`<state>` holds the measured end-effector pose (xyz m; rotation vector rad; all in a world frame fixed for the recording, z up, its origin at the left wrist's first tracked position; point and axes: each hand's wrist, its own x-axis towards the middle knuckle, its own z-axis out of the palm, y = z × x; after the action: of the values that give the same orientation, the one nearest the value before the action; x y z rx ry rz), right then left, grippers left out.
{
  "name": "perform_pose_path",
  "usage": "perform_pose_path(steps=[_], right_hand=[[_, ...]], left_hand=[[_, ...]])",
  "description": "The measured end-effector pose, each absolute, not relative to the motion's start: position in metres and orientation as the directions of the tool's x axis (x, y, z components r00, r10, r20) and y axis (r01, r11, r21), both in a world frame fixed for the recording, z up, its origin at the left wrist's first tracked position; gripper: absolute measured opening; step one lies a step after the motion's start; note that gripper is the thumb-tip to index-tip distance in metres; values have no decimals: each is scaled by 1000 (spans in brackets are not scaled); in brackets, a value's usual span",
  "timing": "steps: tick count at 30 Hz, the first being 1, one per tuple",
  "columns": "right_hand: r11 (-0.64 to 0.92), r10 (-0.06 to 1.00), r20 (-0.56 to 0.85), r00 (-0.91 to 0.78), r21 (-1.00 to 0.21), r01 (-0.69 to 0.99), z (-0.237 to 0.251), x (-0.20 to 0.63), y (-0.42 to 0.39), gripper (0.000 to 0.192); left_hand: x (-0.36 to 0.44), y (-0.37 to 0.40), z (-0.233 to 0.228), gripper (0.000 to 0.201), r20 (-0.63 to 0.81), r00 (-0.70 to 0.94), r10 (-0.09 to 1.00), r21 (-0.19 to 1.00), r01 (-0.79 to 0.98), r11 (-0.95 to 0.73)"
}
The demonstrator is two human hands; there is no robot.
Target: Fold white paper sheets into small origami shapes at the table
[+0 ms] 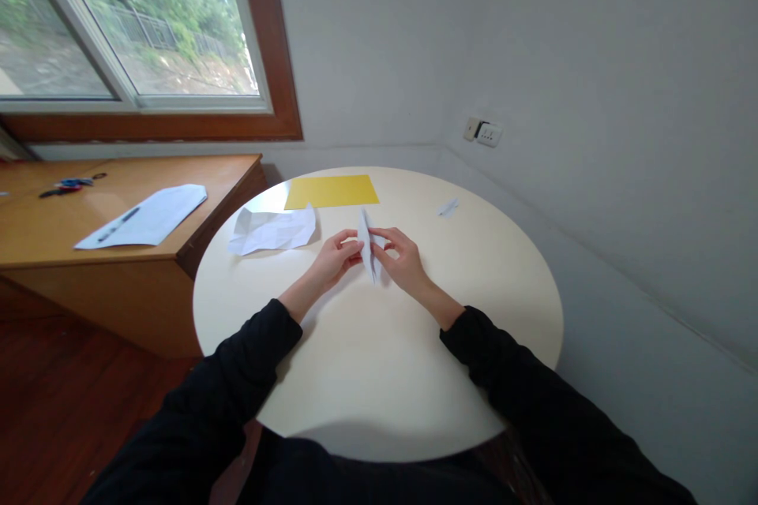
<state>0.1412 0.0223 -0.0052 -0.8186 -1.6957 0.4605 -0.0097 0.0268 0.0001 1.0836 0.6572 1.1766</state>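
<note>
A folded piece of white paper [366,248] stands on edge between my two hands, above the middle of the round white table [379,363]. Fingers and thumb of my left hand [336,259] pinch it from the left side. On the other side my right hand [403,259] grips it, thumb and fingers at its right layers. The folds open slightly toward the right. Some fingertips are hidden behind the paper.
On the round table lie a creased white sheet [273,230], a yellow sheet [332,192] and a small white paper strip [448,207]. A wooden desk [142,260] at left bears white paper [169,213], a pen [119,223] and scissors [66,187].
</note>
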Motion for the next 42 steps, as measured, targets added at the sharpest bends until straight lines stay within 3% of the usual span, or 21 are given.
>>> perform_pose_path(steps=[11,21,29,42], right_hand=[[679,721,674,-158,-644,353,-4,140,19,27],[683,715,682,-153,-637,358,-2,140,19,27],[688,711,686,-154,-633,355,-3,139,20,29],[572,813,581,-28,-790,221,-7,139,26,24]], left_hand=[[-8,23,3,28,82,299,951,939,-343,27],[-9,24,5,16,105,341,934,921,-388,38],[-9,25,4,21,101,324,941,925,-379,32],[-9,24,5,22,125,320,939,935,-355,-4]])
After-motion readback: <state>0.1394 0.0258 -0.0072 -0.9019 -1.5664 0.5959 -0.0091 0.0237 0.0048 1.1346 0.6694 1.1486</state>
